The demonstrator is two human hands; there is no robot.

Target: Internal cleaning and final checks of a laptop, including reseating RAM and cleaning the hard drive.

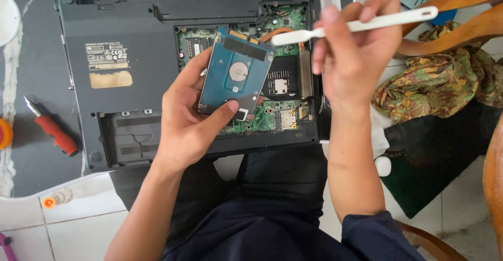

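Observation:
My left hand (pixel 191 117) holds a small blue hard drive (pixel 236 75) with its circuit side up, thumb across its near edge. It hovers over an upturned black laptop (pixel 120 41) whose bottom cover is off, showing green circuit boards (pixel 277 117). My right hand (pixel 353 51) grips a white plastic brush-like tool (pixel 356 26), which points left with its tip just above the drive's far corner.
A red-handled screwdriver (pixel 52 130) lies on the dark marbled table (pixel 21 172) left of the laptop. A small orange cap (pixel 48 203) sits on white floor tiles. A camouflage cloth (pixel 440 85) and wooden chair parts (pixel 461 9) are at the right.

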